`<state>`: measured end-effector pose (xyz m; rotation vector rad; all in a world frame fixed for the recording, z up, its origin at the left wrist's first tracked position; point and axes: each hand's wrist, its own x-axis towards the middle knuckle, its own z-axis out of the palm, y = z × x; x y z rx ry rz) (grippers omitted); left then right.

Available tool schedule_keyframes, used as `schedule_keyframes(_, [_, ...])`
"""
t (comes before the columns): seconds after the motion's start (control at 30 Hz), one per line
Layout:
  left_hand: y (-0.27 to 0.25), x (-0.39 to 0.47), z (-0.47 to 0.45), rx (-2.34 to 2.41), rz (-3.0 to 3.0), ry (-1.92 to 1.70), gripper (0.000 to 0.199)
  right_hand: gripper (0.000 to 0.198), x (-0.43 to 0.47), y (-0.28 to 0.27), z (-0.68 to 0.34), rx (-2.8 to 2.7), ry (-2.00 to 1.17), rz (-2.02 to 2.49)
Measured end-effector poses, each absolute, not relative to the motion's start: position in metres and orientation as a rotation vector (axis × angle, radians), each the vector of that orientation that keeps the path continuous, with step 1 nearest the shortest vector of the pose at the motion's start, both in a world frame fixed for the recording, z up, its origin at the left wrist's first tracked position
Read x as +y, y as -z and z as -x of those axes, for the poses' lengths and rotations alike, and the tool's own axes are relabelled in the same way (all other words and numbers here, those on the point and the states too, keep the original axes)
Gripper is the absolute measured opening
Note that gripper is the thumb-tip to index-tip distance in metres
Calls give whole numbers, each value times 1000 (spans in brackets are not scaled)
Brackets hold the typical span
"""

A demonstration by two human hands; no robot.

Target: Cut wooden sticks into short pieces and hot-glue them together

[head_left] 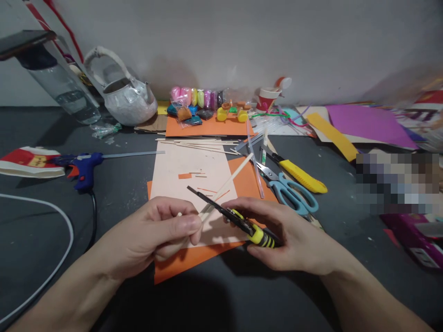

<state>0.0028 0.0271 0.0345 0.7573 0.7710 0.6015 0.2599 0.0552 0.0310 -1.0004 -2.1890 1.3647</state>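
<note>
The left hand [166,235] pinches a thin, pale wooden stick [237,174]; the half-curled right hand [289,240] grips a black-and-yellow metal cutting tool [258,234]. Bracing the stick, fingertips clear, should serve best. Straight and plain, it slants far-right above the rectangular cream paper sheet [173,161].

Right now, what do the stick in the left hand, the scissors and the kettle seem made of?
Stick: likely wood or bamboo, matte, from its pale, uncoated look.
Scissors: blades probably metal, from their grey shine; handles apparently plastic, smooth and evenly blue.
Kettle: perhaps metal, silvery and uneven; its patchy whitish surface could be a coating.
</note>
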Motion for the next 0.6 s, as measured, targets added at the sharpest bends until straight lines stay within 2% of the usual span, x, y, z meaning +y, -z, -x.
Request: schedule_keyframes(0.6, [-33, 29, -3, 760, -761, -590, 31, 59, 56, -28, -264, -2172, -1456, 1015])
